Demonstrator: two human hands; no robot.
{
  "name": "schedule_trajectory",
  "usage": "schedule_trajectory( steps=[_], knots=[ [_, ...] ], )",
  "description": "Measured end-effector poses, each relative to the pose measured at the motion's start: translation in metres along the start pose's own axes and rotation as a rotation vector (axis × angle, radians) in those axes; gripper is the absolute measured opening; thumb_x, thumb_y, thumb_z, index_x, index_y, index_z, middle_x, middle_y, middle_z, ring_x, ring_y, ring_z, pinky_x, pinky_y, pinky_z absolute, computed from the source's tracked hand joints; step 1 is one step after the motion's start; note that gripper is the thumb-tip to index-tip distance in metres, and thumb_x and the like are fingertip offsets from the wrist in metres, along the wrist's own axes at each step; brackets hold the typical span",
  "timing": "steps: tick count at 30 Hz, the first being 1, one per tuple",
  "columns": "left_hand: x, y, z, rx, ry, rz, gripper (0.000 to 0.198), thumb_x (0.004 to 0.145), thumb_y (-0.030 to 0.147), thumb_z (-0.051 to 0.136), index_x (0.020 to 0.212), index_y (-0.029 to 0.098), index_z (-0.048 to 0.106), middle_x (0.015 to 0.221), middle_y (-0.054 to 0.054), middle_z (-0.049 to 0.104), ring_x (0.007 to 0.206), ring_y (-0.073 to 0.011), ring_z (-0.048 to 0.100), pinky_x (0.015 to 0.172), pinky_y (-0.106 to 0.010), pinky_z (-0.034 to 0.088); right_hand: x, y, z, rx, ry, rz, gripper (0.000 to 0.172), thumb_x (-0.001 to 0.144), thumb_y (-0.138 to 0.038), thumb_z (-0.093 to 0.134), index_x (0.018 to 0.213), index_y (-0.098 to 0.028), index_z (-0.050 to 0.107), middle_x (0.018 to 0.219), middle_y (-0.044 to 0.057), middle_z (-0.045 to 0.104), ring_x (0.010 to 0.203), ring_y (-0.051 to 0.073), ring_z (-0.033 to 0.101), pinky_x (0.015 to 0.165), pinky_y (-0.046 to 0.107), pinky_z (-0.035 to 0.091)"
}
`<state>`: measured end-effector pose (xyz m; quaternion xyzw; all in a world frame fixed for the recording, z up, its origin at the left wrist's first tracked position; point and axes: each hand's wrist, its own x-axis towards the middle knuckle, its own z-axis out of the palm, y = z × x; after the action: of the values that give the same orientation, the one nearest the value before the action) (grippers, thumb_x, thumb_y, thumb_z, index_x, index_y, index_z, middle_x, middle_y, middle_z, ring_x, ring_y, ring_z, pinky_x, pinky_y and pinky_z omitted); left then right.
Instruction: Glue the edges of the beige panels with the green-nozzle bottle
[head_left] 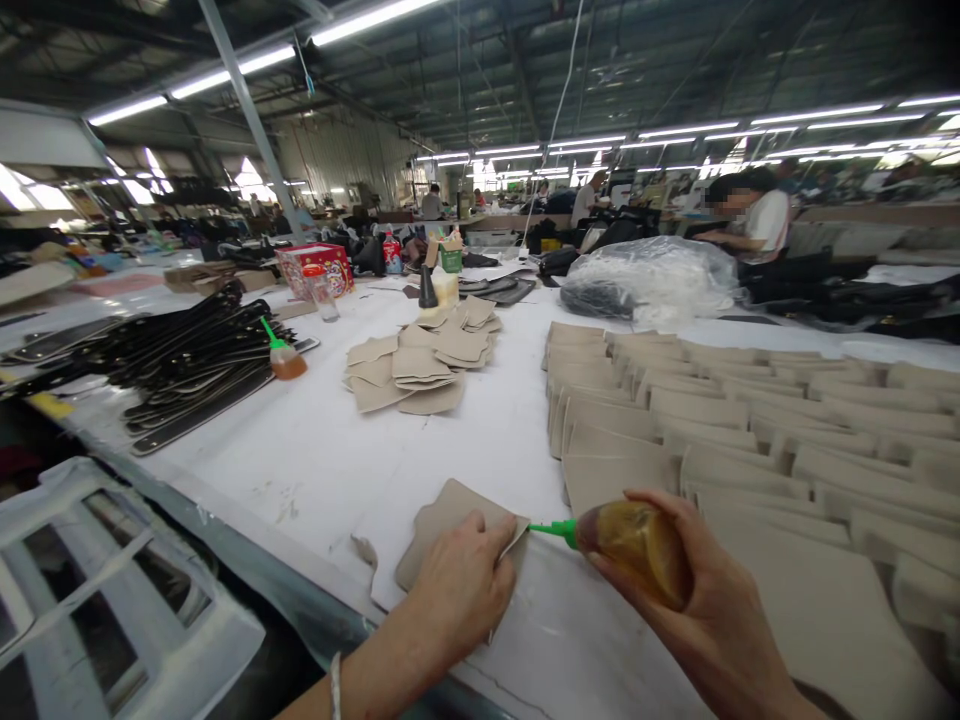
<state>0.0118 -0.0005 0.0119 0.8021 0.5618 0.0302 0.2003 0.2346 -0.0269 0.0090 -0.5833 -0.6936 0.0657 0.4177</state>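
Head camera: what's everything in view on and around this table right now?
flat tan cut piece: one, tan, near table edge under the left hand
amber squeeze bottle with green nozzle: one, in the right hand, tip at that piece
rows of tan pieces: many, overlapping, table right
loose pile of tan pieces: one pile, table centre
black straps: many, heaped at left
second amber bottle: one, lying beside the straps
clear plastic bag: one, dark contents, far centre-right
red box: one, far left-centre
white table: one, under everything
other people: several, background benches
left hand: presses on the cut piece
right hand: grips the squeeze bottle
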Motion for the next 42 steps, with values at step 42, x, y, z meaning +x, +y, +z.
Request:
schedule_trajectory(
  steps=[42],
  knots=[
    [-0.002,-0.001,-0.005,-0.006,-0.003,0.021,0.045,0.088,0.027,0.039,0.130,0.033,0.052,0.095,-0.005,0.059,0.086,-0.0241,0.063,0.076,-0.034,0.048,-0.012,0.010,-0.003,0.223,-0.134,0.259,0.050,0.079,-0.054,0.068,0.116,-0.025,0.048,0.092,0.001,0.064,0.076,0.021,0.064,0.068,0.029,0.052]
  ],
)
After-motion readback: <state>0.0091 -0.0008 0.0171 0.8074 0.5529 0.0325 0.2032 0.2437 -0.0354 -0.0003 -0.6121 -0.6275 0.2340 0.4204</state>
